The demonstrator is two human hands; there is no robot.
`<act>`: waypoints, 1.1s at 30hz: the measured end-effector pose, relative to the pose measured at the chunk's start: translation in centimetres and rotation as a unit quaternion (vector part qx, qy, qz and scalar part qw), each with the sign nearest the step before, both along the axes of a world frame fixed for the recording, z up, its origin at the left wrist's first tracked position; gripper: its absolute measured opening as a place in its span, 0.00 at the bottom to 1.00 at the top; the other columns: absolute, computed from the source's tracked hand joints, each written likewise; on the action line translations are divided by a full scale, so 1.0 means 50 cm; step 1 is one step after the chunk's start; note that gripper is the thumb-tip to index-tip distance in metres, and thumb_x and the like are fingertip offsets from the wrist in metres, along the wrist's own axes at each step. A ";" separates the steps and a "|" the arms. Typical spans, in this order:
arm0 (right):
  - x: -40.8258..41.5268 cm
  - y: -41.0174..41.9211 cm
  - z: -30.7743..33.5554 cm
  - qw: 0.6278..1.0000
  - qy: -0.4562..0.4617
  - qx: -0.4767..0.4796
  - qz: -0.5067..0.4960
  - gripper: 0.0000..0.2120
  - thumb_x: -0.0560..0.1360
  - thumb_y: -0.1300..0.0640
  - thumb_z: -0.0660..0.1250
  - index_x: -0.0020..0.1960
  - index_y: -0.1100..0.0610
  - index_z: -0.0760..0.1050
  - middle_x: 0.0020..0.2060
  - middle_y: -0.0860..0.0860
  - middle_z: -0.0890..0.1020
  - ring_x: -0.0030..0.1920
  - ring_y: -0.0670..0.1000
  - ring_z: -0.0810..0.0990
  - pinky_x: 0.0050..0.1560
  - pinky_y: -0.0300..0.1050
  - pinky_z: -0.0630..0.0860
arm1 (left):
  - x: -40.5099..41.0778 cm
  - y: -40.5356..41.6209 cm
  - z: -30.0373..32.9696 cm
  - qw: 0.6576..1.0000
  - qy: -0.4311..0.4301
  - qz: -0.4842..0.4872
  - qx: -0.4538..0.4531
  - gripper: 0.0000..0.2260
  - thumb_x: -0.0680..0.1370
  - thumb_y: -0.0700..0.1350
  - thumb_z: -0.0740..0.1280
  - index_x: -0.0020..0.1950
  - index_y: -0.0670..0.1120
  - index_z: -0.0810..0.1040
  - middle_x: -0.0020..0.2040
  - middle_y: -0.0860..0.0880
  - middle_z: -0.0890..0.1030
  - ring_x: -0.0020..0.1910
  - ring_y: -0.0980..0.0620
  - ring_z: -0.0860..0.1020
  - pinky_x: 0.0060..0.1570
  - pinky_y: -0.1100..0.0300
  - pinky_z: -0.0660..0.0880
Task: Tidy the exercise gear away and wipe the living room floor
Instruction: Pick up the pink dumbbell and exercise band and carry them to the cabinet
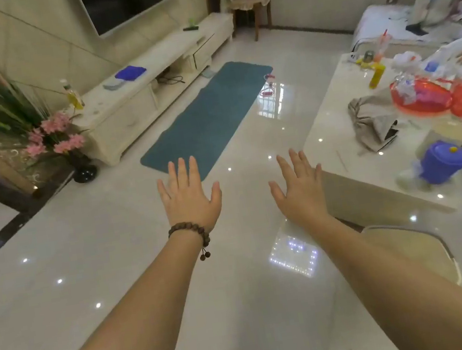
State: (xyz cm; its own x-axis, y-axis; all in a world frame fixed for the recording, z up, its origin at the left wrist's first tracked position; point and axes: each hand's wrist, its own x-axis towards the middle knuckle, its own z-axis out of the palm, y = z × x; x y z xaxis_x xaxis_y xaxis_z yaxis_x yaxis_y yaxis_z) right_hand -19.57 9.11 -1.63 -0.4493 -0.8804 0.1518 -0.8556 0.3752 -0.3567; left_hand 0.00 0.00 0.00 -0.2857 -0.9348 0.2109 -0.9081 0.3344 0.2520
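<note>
A teal exercise mat (209, 118) lies unrolled flat on the glossy white floor (100, 254), in front of the TV cabinet. A small red and white object (268, 83), too small to identify, sits on the floor by the mat's far right corner. My left hand (189, 196), with a bead bracelet at the wrist, is stretched out with straight spread fingers, its fingertips over the mat's near edge in the view. My right hand (299, 185) is held out the same way, fingers straight, holding nothing. A blue cloth (130, 71) lies on the cabinet.
A long white TV cabinet (129, 106) runs along the left wall, with a vase of pink flowers (69, 145) at its near end. On the right stands a white coffee table (337, 129) crowded with bags, bottles and a purple bin (439, 163). A sofa lies beyond it.
</note>
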 end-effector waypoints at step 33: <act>-0.322 -0.825 -0.166 0.984 0.033 0.165 0.054 0.27 0.81 0.43 0.48 0.78 0.47 0.46 0.78 0.50 0.45 0.77 0.51 0.41 0.75 0.57 0.38 | -0.233 -0.782 -0.219 0.978 0.004 0.158 0.140 0.30 0.80 0.59 0.51 0.79 0.49 0.48 0.79 0.46 0.51 0.78 0.46 0.45 0.74 0.42 0.43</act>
